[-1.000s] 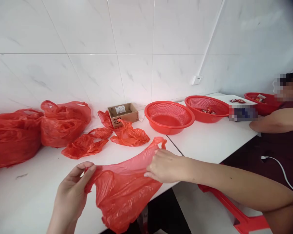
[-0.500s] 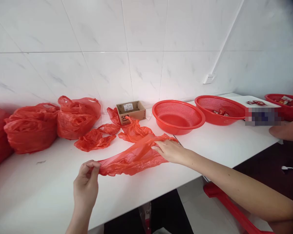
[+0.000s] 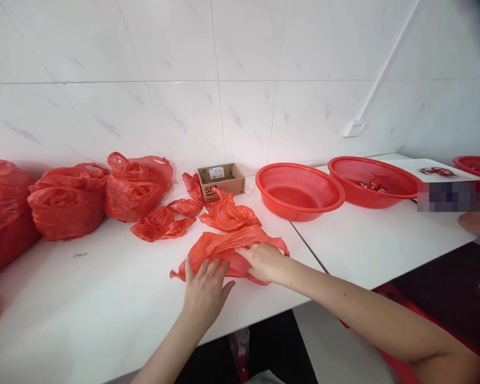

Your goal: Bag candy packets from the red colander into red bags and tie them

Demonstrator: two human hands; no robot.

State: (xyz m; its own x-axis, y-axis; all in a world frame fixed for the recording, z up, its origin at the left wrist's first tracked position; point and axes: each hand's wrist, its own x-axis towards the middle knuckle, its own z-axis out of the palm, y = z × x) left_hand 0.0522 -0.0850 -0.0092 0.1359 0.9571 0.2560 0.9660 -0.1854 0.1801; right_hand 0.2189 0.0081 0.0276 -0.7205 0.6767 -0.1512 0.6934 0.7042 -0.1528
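Red plastic bag [image 3: 220, 246] on a white table [image 3: 84, 320], lower centre of the frame, left hand [image 3: 205, 294] at its near edge, fingers apart, right hand [image 3: 264, 261] over it, cannot tell if clamped, crumpled bags [image 3: 231, 216] behind, cardboard box [image 3: 230, 186] beyond.

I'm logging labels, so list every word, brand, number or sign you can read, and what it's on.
"S", then possibly "D" or "P": carton, front; any further letters unclear.
White label on carton: too small to read.
Marks at carton's right end: too small.
Packets at right: too small.
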